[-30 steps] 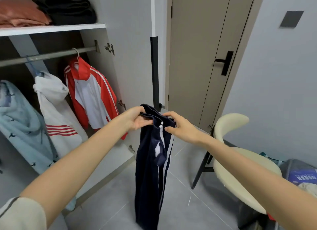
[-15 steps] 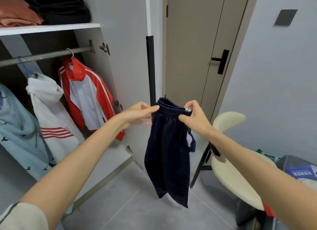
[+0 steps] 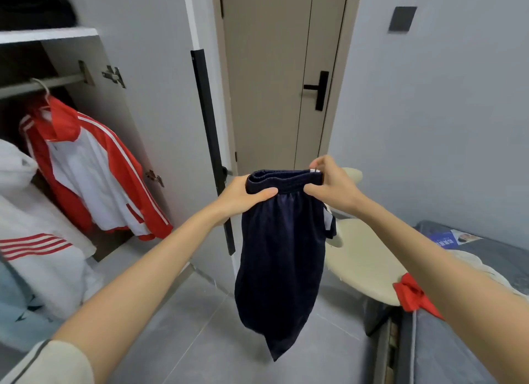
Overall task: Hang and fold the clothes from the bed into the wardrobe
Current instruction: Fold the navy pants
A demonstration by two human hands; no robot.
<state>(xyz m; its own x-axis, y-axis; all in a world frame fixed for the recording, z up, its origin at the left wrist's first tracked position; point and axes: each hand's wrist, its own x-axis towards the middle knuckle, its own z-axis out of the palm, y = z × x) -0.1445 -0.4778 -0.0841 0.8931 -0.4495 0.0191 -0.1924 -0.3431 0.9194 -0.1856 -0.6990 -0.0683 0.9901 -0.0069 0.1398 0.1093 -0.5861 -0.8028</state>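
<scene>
A navy garment with white side stripes (image 3: 280, 257) hangs folded in the air in front of me, held by its elastic waistband. My left hand (image 3: 243, 196) grips the band's left end, thumb across the front. My right hand (image 3: 329, 184) pinches the right end. The open wardrobe (image 3: 71, 34) is at the left, with a red and white jacket (image 3: 94, 171) on a hanger on the rail (image 3: 43, 84) and a white hoodie with red stripes (image 3: 34, 232) beside it. The bed (image 3: 463, 340) lies at the lower right with a red cloth (image 3: 412, 296) on its edge.
The wardrobe's open door (image 3: 160, 97) with its black handle strip (image 3: 211, 151) stands just left of the garment. A cream chair (image 3: 363, 257) sits behind my right arm. A closed beige door (image 3: 272, 77) is straight ahead. Grey tiled floor (image 3: 183, 326) lies below.
The long hanging garment has been doubled up and now hangs short. Both hands shifted right and spread apart along the waistband; my view turned right, away from the wardrobe.
</scene>
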